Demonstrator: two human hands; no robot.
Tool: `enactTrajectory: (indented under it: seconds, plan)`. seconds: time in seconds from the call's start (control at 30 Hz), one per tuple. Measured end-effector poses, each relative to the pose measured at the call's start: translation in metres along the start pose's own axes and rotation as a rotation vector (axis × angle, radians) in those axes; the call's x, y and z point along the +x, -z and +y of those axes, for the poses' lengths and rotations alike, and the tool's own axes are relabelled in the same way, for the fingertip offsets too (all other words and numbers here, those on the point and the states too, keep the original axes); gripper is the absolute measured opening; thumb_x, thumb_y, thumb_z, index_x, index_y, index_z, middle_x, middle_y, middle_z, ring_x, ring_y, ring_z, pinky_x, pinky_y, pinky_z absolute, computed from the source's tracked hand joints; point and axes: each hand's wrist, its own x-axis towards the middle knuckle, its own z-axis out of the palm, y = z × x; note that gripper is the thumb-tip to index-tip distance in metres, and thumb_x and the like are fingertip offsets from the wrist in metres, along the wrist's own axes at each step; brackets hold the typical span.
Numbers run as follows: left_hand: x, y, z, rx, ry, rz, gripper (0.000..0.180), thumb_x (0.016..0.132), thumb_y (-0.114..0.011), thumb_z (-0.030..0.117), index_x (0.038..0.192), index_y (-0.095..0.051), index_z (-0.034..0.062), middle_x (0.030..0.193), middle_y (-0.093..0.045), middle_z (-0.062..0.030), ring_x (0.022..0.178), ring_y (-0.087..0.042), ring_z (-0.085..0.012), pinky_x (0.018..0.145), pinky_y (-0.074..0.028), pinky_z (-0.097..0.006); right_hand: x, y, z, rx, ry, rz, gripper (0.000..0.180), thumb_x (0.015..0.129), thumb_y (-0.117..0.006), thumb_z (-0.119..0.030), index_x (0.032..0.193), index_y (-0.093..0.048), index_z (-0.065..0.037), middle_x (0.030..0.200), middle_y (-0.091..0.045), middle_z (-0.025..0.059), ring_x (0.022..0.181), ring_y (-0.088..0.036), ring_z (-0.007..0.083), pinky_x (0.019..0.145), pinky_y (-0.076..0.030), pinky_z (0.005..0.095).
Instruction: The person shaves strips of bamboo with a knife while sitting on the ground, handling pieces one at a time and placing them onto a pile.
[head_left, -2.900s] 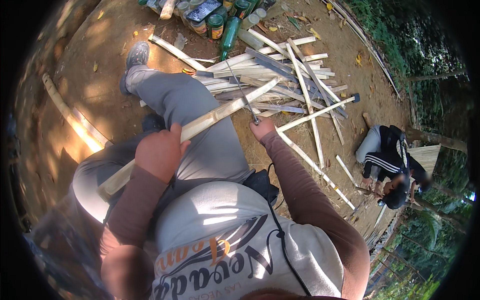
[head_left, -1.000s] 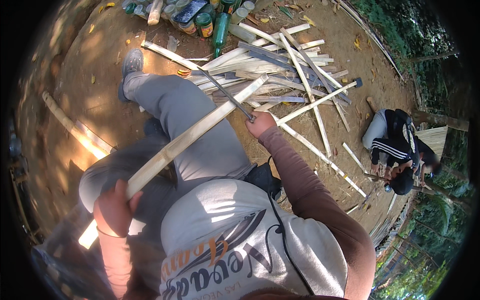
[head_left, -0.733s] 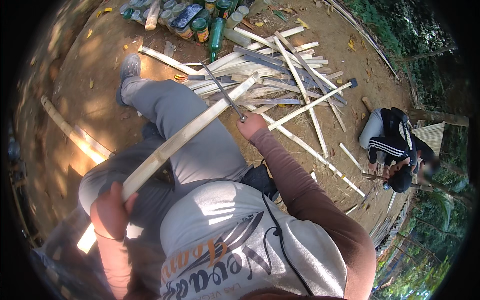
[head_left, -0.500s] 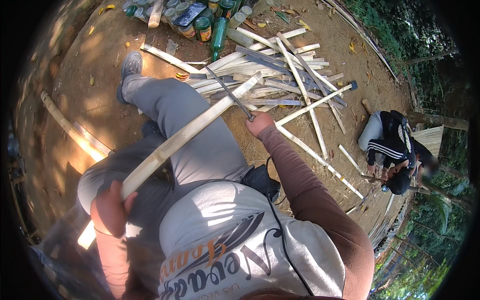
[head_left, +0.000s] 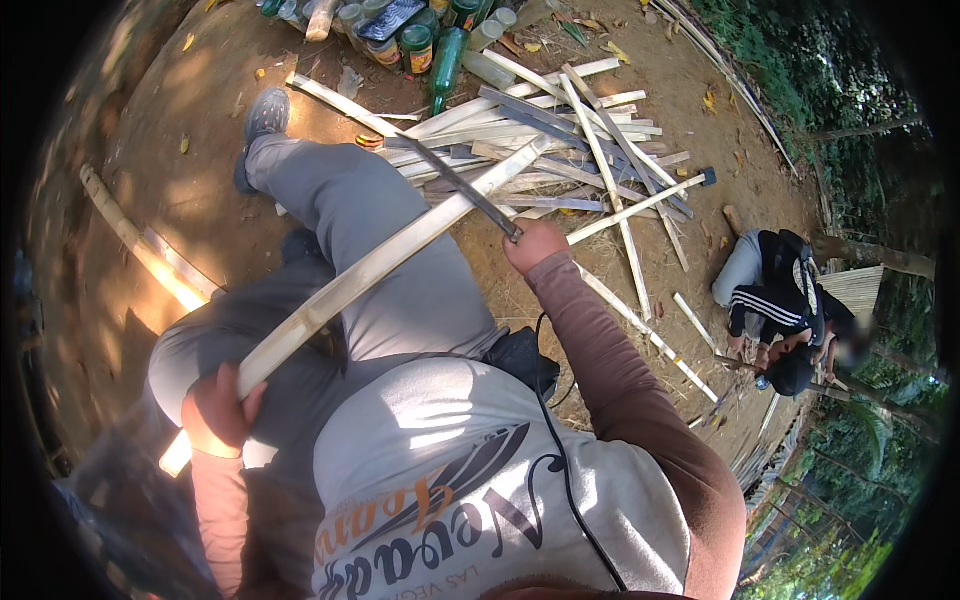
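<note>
My left hand is wrapped round the lower part of a long, pale bamboo slat. The slat slants up to the right across my bent legs, its far end over the pile. In my right hand is the handle of a machete, whose long dark blade points up and to the left. Blade and slat cross near the slat's far end; whether the edge bites into the wood cannot be made out. Fingers of both hands are closed.
A heap of cut slats lies beyond my legs on bare soil. Glass jars and a green bottle stand behind it. At the right another person crouches over some work. A curved bamboo piece lies at the left.
My right hand has shifted slightly right, and the machete blade now shows its broad side more. The slat's far end has moved a little up and right.
</note>
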Motion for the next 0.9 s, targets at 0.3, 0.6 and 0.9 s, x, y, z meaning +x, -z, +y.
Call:
enactTrajectory:
  seconds: [0.3,0.6,0.9]
  plan:
    - [0.005,-0.001,0.0,-0.037,-0.009,0.001,0.039,0.085,-0.081,0.039,0.099,-0.061,0.009,0.079,-0.067,-0.0148,0.073,-0.066,-0.0399,0.062,-0.051,-0.049,0.019,-0.02,0.027,0.05,-0.121,0.058,0.026,0.089,-0.068,-0.032,0.091,-0.076,-0.008,0.083,-0.072,0.0218,0.083,-0.071,0.0424,0.077,-0.057,0.0505]
    - [0.003,0.002,-0.001,-0.027,0.004,-0.024,0.04,0.083,-0.082,0.038,0.102,-0.062,0.0091,0.078,-0.067,-0.0148,0.071,-0.066,-0.0401,0.061,-0.051,-0.048,0.023,-0.015,0.024,-0.106,-0.119,-0.017,0.029,0.09,-0.063,-0.032,0.097,-0.075,-0.007,0.093,-0.075,0.0205,0.091,-0.071,0.043,0.085,-0.057,0.0529]
    - [-0.001,0.013,-0.002,0.03,0.021,-0.021,0.041,0.079,-0.084,0.036,0.104,-0.065,0.0082,0.079,-0.068,-0.0157,0.071,-0.066,-0.0389,0.062,-0.052,-0.047,0.026,-0.032,0.064,-0.006,-0.189,-0.005,0.036,0.089,-0.067,-0.037,0.096,-0.075,-0.002,0.096,-0.074,0.0244,0.093,-0.07,0.0449,0.086,-0.056,0.0518]
